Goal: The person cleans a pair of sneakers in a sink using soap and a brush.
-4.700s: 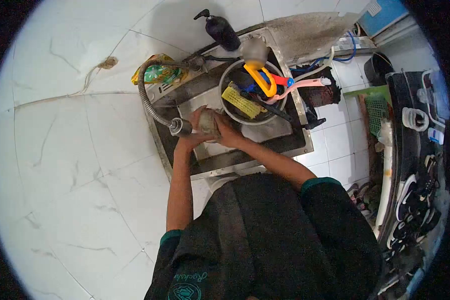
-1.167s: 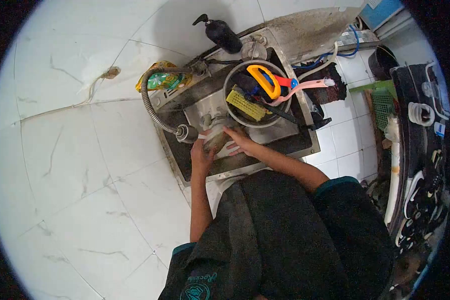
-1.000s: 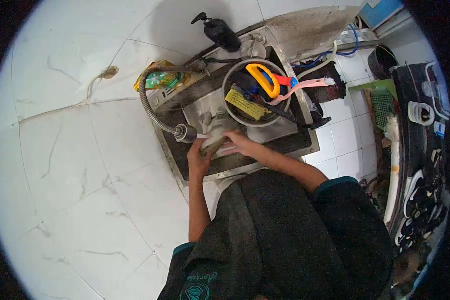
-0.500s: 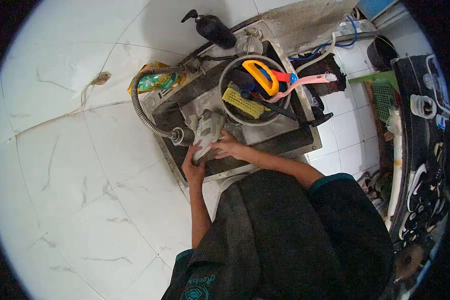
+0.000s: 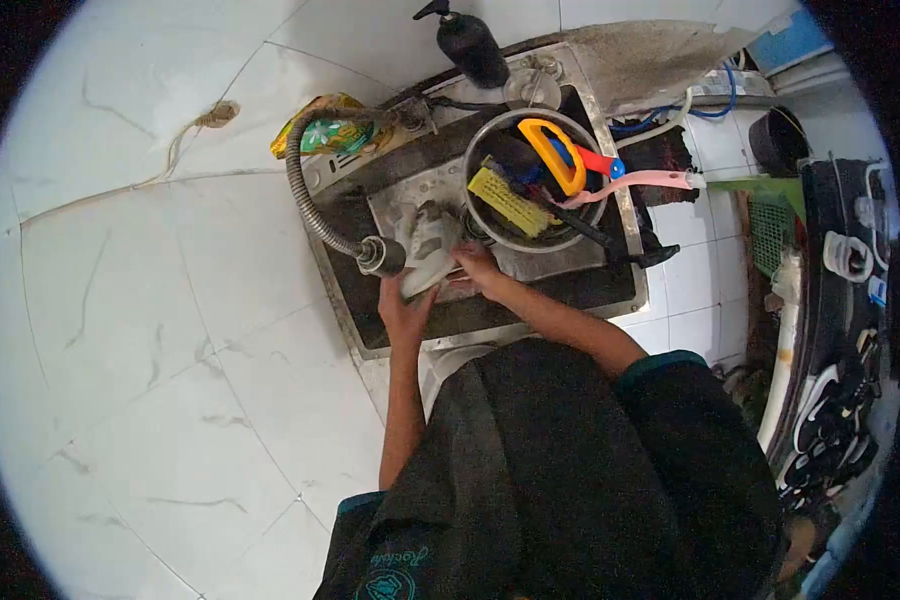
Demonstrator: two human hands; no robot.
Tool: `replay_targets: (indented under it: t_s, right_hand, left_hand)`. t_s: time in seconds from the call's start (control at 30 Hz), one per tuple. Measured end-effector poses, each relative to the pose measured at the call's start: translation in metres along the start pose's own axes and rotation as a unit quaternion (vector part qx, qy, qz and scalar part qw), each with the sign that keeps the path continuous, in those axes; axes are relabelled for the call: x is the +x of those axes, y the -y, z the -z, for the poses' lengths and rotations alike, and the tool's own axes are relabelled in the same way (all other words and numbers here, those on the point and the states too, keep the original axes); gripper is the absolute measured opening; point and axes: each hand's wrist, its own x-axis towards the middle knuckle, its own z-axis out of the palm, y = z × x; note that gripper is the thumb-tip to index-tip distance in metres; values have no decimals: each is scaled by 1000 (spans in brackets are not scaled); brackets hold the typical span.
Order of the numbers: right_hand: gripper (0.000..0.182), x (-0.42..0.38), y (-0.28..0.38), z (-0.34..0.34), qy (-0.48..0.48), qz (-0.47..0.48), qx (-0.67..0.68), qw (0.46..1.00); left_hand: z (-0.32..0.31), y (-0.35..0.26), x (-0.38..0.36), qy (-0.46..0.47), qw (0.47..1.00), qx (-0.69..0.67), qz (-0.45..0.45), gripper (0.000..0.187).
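Observation:
A whitish-grey shoe (image 5: 430, 262) is held over the metal sink (image 5: 625, 292), beside the spout of the flexible tap (image 5: 380, 256). My left hand (image 5: 404, 312) grips its near end from below, fingers partly hidden behind it. On the other side, my right hand (image 5: 478, 270) is closed on the shoe's edge, its fingertips hard to make out. Right of the shoe, a round metal basin (image 5: 473, 222) holds a yellow-bristled brush (image 5: 510, 203), a brush with a yellow handle (image 5: 552, 155) and a pink-handled brush (image 5: 635, 182).
A black pump bottle (image 5: 472, 50) stands behind the sink, near a clear lidded container (image 5: 533, 88). A yellow-green pouch (image 5: 332, 128) lies by the tap base. Several shoes and parts lie on a dark rack (image 5: 820, 300) at right, near a dark bucket (image 5: 778, 140).
The shoe has turned in my hands and shows more of its pale sole edge. My right hand has shifted along its side. The whole view has moved slightly.

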Motion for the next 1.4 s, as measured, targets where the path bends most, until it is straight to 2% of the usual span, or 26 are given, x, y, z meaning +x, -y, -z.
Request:
replay_targets:
  t_s: [0.07, 0.17, 0.3, 0.33, 0.4, 0.43, 0.47, 0.53, 0.6, 0.67, 0.7, 0.8, 0.83, 0.93, 0.97, 1.07, 1.17, 1.3, 1.37, 1.4]
  right_hand:
    - [44, -26, 13, -4, -67, 8, -3, 998]
    - [50, -34, 14, 1, -57, 15, -33, 998]
    - [64, -61, 27, 2, -35, 54, -129, 990]
    - [60, -67, 26, 7, -44, 151, -232, 960]
    - [50, -79, 20, 18, -53, 330, -423, 842]
    - [43, -118, 53, 6, -40, 227, -478, 848]
    - [40, -143, 72, 4, -13, 261, -451, 854]
    - [34, -185, 103, 8, 42, 326, -394, 858]
    - [26, -233, 155, 2, -44, 311, -440, 842]
    - [21, -233, 169, 15, -176, 440, -431, 768]
    - [21, -231, 176, 20, -192, 409, -444, 774]
    - [25, -219, 181, 28, -233, 492, -616, 570]
    - [30, -221, 180, 26, -241, 391, -690, 559]
    - [35, -212, 174, 33, -241, 284, -760, 532]
    - [35, -196, 168, 44, -255, 275, -775, 510]
    - [35, -198, 169, 45, -255, 322, -765, 496]
    - [36, -209, 180, 49, -226, 435, -689, 534]
    - [40, -228, 207, 37, -260, 399, -624, 619]
    - [41, -212, 212, 44, -285, 415, -618, 604]
    - [41, -205, 212, 48, -297, 422, -614, 598]
  left_hand:
    - [-8, -6, 5, -8, 1000, 16, -10, 56]
    - [-14, -17, 14, -11, 999, -16, -43, 57]
    - [-15, -16, 21, 14, 995, 88, -42, 53]
    - [-14, -16, 22, 17, 995, 91, -28, 51]
    - [-7, -23, 22, 19, 994, 108, 13, 47]
    - [-1, -29, 21, 19, 992, 120, 40, 46]
    - [3, -32, 21, 19, 989, 132, 66, 44]
    - [4, -28, 16, -23, 996, 85, 31, 42]
    - [-1, -21, 9, -61, 997, 46, 2, 41]
    - [-8, -15, 3, -94, 995, 14, -20, 41]
    - [-9, -17, 3, -89, 996, 13, -2, 41]
    - [-6, -17, 4, -72, 997, 15, 35, 42]
    - [-4, -14, 4, -64, 997, 19, 36, 42]
    - [3, -15, 7, -70, 997, 23, 18, 42]
    - [3, -17, 7, -75, 997, 22, 11, 41]
    - [-6, 1, 2, -66, 996, 25, 49, 46]
    - [-5, -1, 0, -110, 992, -17, 56, 41]
    - [0, -7, -2, -100, 993, -39, 50, 41]
    - [-1, -12, -1, -94, 992, -64, 46, 42]
    - [-6, -11, -1, -94, 995, -27, 34, 43]
